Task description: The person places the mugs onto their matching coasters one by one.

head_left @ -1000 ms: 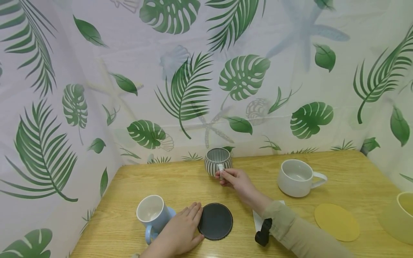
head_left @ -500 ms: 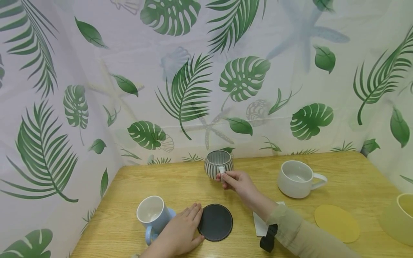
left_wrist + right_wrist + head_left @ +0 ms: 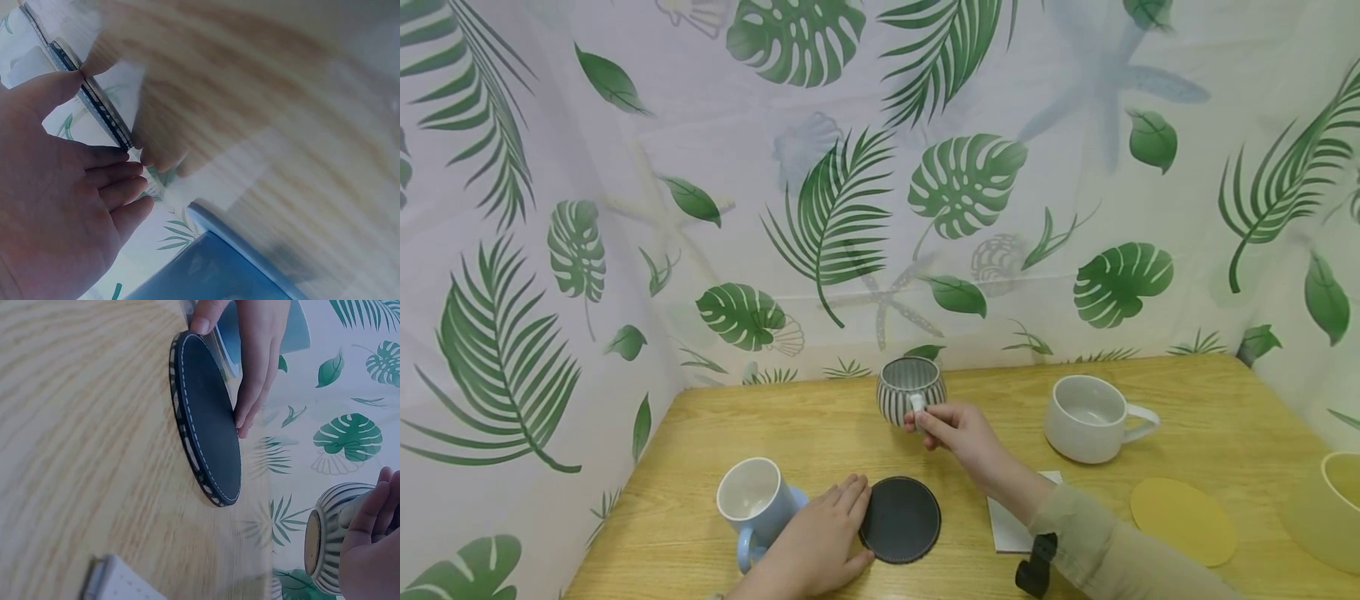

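My right hand [image 3: 966, 437] pinches the handle of a grey-and-white striped mug [image 3: 898, 404] at the back middle of the table. In the right wrist view the bare base of this striped mug [image 3: 319, 544] shows, and the mug is held up off the table. A round black coaster [image 3: 900, 521] with a stitched rim lies in front of it. My left hand [image 3: 820, 537] rests beside the coaster, its fairly straight fingertips and thumb touching the left edge. To the left of that hand stands a light blue mug [image 3: 760, 504] on a blue coaster [image 3: 800, 494].
A white mug [image 3: 1086, 421] stands at the back right, with a yellow round coaster [image 3: 1183, 521] in front. A pale yellow cup [image 3: 1326, 512] is at the right edge. Under my right forearm lies a white coaster [image 3: 1011, 529], partly hidden. A leaf-patterned cloth [image 3: 850, 208] hangs behind.
My right hand has brought the striped mug slightly nearer, and the right forearm has drawn back a little to the right. My left hand stays at the black coaster's edge.
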### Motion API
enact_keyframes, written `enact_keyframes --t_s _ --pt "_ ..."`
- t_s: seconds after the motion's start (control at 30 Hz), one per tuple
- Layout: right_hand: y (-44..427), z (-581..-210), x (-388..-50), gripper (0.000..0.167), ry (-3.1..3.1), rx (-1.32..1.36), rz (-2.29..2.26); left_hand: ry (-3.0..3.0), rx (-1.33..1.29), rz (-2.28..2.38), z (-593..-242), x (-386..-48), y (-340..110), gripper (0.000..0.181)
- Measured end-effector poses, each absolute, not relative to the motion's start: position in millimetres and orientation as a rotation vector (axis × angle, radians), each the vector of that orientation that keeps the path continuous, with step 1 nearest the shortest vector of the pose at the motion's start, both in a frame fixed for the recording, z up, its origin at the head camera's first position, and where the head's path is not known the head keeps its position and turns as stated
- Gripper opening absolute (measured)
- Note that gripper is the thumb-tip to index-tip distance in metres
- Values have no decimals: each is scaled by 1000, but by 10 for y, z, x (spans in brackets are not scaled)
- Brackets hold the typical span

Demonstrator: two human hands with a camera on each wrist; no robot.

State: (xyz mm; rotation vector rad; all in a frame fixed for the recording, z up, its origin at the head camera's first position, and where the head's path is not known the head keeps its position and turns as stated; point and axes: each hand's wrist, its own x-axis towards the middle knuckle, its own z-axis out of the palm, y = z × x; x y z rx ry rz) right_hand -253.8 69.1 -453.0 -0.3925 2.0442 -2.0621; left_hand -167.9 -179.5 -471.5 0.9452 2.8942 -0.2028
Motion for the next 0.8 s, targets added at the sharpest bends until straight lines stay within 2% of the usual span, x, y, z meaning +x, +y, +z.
enact_keyframes --t_s 0.8 --pt "697 -4479 -2293 30 2091 -522 -1983 2901 952 -186 -4735 -1695 -1801 80"
